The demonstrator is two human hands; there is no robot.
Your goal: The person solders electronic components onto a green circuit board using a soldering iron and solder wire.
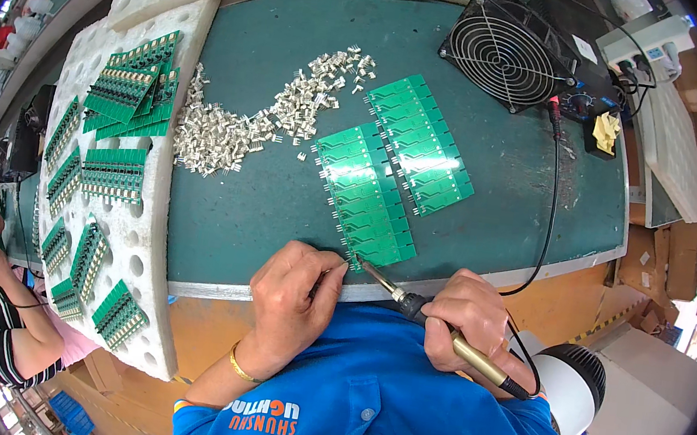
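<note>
My right hand (466,317) is wrapped round a soldering iron (476,357). The iron's tip meets the near left corner of a green circuit board panel (361,186) close to the table's front edge. Beside that corner, my left hand (297,293) is closed with thumb and forefinger pinched together; what it holds, if anything, is too small or hidden to name. A second green panel (420,144) lies flat just right of the first. Several small white connectors show along the first panel's left edge.
Loose white connectors (220,138) are heaped left of the panels. White foam boards (151,251) at the left carry stacks of populated circuit boards (126,93). A black fan (509,51) and a soldering station (581,98) stand far right, the iron's cord (550,215) trailing across. Another person works at far left.
</note>
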